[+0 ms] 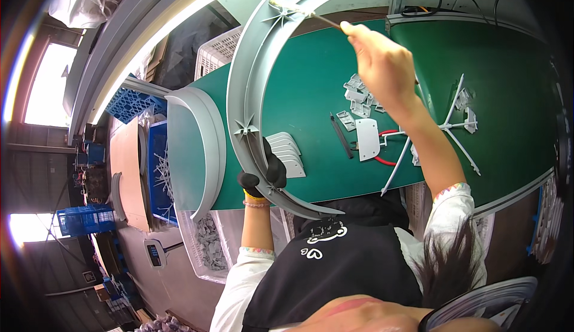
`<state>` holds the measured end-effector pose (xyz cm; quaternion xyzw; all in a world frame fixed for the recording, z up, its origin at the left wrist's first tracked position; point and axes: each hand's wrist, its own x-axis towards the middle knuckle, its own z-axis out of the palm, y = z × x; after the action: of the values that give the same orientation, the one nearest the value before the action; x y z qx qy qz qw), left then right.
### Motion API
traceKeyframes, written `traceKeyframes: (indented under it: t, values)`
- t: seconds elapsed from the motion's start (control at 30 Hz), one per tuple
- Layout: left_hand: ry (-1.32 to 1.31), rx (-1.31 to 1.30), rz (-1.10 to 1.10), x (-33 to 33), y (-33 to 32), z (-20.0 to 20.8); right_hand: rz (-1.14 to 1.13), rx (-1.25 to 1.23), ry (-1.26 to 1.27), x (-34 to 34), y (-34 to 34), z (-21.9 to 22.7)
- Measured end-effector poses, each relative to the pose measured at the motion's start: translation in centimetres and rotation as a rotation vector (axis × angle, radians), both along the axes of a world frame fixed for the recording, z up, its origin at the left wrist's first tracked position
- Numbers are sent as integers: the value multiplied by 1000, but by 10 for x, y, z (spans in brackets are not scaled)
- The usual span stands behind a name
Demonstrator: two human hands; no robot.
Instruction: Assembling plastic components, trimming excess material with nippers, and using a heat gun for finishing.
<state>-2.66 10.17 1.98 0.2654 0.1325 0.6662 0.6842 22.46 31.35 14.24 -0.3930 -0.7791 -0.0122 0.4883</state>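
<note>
From my end, on the head view: left hand (275, 172), in a black glove, is closed on the large curved grey part (237, 96), thumb and fingers either side of its lower stretch. Part stands up in front of the chest, raised over the left half of the green table (323, 81), ribbed inner face toward the right hand (385, 72). That one's bare, fingers wrapped round a thin stick tool (326, 20); its pale tip sits at the upper star-shaped rib (284, 15). Can't confirm tip contact. A second curved piece (211, 141) lies at the table's left end. Between that piece and the table's middle I see a row of overlapping pale plates (288, 153). Right of those: slim black tool (341, 135), single white plate (368, 139) beside red handles (385, 161), small grey clips (359, 96) piled behind. Branched plastic sprue (446, 127) lies further right, partly behind the right forearm.
</note>
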Motion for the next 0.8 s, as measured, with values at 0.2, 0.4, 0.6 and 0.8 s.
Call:
traceKeyframes:
  t: [0.2,0.4,0.6,0.8]
  values:
    - [78,-28,33,14,6,22,-11,-413,353,60,14,-6]
    - [192,-398,-35,47,4,47,146,-828,487,124,-23,-45]
    - [240,-200,-281,91,21,59,9,-1037,815,146,-68,-58]
    - [717,-161,-310,126,20,77,133,-1110,856,135,-91,-60]
